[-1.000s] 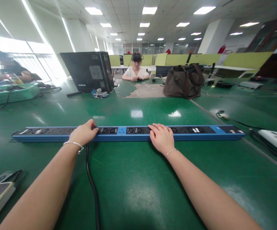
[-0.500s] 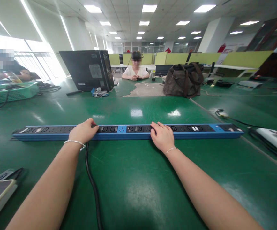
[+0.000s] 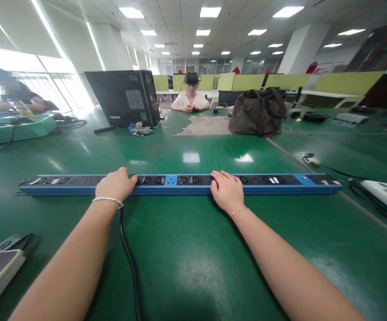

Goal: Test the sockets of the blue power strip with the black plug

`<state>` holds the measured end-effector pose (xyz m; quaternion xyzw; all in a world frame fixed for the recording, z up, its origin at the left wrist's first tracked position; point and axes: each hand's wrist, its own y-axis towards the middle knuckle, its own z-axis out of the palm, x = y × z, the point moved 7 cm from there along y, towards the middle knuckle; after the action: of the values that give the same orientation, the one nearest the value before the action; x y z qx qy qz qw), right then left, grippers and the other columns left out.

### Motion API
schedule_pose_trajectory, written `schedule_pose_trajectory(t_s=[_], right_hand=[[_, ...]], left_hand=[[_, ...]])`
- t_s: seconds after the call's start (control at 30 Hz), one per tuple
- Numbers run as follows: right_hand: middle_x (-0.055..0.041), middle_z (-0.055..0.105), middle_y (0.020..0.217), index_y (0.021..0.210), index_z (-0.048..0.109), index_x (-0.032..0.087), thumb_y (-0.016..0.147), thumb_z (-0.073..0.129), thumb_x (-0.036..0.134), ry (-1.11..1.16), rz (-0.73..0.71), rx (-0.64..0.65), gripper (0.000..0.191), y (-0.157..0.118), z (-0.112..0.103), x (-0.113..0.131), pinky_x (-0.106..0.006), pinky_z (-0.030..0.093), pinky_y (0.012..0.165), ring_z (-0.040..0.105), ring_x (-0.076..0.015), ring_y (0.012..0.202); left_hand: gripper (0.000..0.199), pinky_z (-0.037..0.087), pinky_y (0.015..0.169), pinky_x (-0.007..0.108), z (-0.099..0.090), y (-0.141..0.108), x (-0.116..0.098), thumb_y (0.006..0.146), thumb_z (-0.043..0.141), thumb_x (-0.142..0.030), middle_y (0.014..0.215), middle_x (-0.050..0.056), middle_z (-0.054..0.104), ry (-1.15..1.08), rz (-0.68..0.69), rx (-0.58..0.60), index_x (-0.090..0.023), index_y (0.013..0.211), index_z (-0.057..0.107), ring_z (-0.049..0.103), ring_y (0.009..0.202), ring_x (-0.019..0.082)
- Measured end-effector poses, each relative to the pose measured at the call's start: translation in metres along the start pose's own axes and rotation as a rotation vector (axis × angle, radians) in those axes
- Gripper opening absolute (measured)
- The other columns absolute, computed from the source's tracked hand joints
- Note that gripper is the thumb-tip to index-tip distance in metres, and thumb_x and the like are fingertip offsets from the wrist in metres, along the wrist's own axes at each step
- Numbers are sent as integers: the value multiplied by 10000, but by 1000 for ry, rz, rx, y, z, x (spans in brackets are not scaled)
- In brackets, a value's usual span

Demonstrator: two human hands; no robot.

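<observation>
A long blue power strip [image 3: 180, 190] with black socket panels lies across the green table [image 3: 180, 240]. My left hand [image 3: 116, 183] is closed over its left half, fingers curled round the top and far edge. To the right of the middle, my right hand [image 3: 227, 189] grips the strip, thumb on the near side and fingers over the top. A thick black cable [image 3: 129, 258] runs from below my left hand down toward the near edge. The far sides of both hands' fingers are partly hidden.
A black computer case [image 3: 120, 98] and gloves [image 3: 140, 129] stand beyond the strip. Farther right is a brown bag [image 3: 257, 111]. A green basket [image 3: 22, 131] is at the left, a white device [image 3: 385, 196] at the right. Two people [image 3: 191, 96] sit across the table.
My left hand has shifted very slightly, with its wrist turned a little to the right. The right hand keeps its place on the strip.
</observation>
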<state>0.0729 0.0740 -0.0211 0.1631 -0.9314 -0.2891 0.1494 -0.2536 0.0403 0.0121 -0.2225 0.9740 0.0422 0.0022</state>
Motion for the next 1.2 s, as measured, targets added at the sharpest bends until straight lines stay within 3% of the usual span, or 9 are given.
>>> schedule_pose_trajectory(t_s=[0.6,0.67,0.73,0.83,0.9,1.0,1.2], right_hand=[[-23,613,1158,1077,623,250,840,386,246,-45,12,-1,336,1,-1,3,-363,278,907,480,-196,1098],[-21,614,1156,1076,623,250,840,386,244,-40,13,-3,334,1,-1,3,-361,275,910,480,-195,1097],[-17,615,1155,1076,621,249,842,385,242,-32,17,-4,333,0,-1,3,-359,271,913,479,-193,1100],[-17,614,1155,1079,618,245,846,377,241,-27,16,0,335,0,-2,4,-357,267,915,476,-194,1104],[-19,612,1160,1083,615,244,846,375,240,-34,15,9,337,0,-2,4,-359,265,912,473,-196,1107],[-17,609,1165,1085,613,247,848,372,243,-54,21,12,338,0,-1,5,-360,266,908,473,-195,1107],[-17,613,1158,1085,614,250,850,372,239,-72,18,-7,338,-1,-2,6,-360,266,909,478,-189,1102]], left_hand=[[488,445,673,417,2,1,-1,768,335,-547,896,201,650,-9,-7,1,-157,878,607,607,835,347],[484,441,673,412,-6,-2,-1,770,336,-542,894,203,645,-22,-24,8,-148,875,598,603,831,343],[510,438,662,407,-28,-8,4,780,305,-554,887,206,638,-37,-75,-34,-137,867,584,596,821,339],[527,434,647,393,-79,-23,18,790,260,-580,814,158,622,-76,-167,-253,-154,781,570,577,782,311],[478,430,660,388,-101,-32,23,779,298,-577,674,90,586,-108,-171,-320,-181,705,554,557,710,271],[414,417,672,363,-107,-35,24,761,361,-551,583,49,546,-158,-141,-279,-194,654,542,518,651,230],[408,390,629,304,-85,-29,8,747,400,-542,541,22,579,-236,-93,-150,-189,621,560,511,592,189]])
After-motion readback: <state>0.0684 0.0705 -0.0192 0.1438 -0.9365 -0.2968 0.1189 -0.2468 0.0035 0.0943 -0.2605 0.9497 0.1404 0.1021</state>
